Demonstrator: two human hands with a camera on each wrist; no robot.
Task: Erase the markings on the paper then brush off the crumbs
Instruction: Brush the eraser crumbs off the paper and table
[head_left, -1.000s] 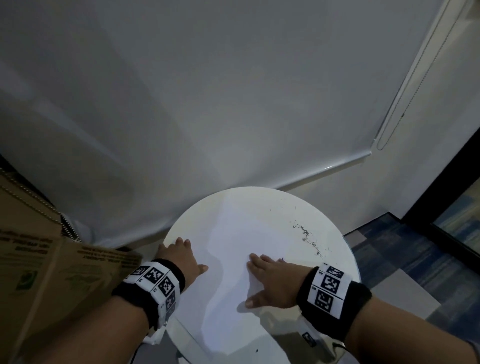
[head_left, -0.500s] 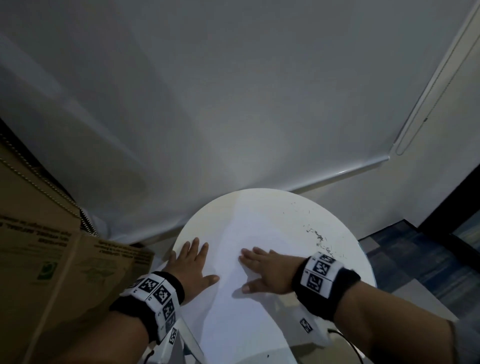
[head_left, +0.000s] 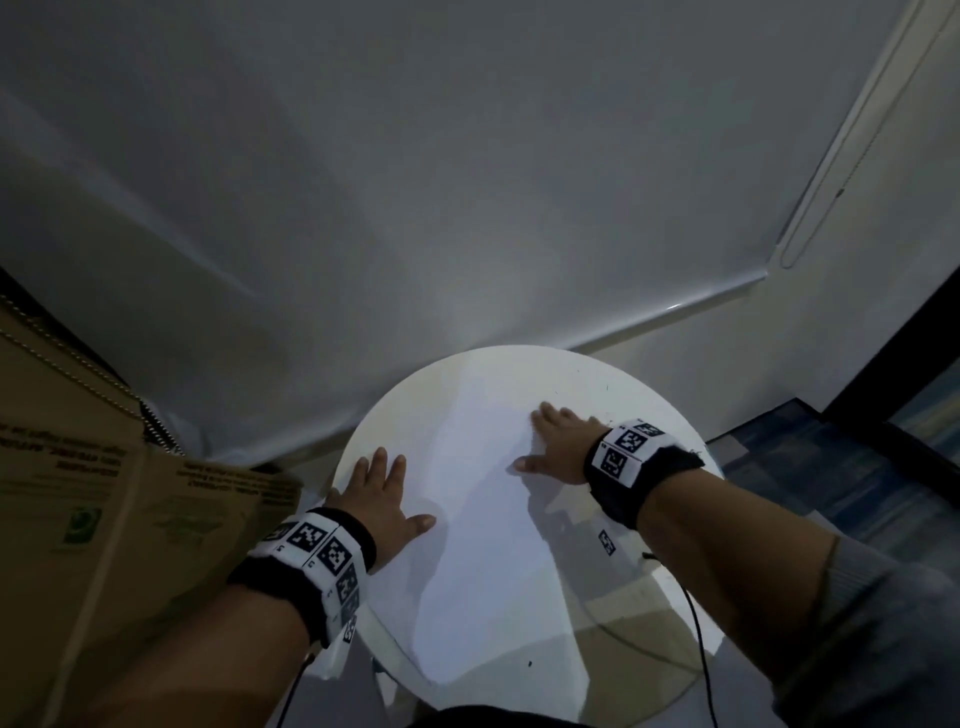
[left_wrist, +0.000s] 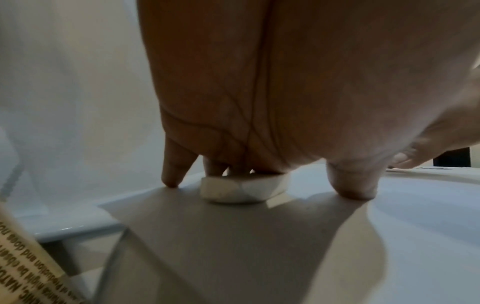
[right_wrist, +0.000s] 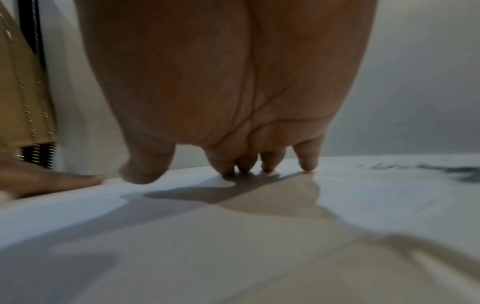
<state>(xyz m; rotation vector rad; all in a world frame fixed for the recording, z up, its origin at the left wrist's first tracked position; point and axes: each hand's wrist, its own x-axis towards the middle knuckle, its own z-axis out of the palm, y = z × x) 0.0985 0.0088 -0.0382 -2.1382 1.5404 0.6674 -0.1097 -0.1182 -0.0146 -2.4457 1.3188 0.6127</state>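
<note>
A white sheet of paper lies on a round white table. My left hand rests flat on the paper's left edge. In the left wrist view its straight fingers press down on a white eraser, while the little finger and thumb touch the surface. My right hand lies flat on the paper's far right part, fingers straight, fingertips touching the sheet and holding nothing. A blurred dark patch of crumbs sits just right of that hand; in the head view the hand and wristband hide it.
A brown cardboard box stands close on the left, by the table's edge. A pale blind hangs right behind the table. A black cable and a small printed tag lie at the near right. Blue carpet shows on the right.
My right hand has slid away and to the right across the paper, onto the spot where the crumbs lay. My left hand's fingers have spread flat and stayed at the left edge.
</note>
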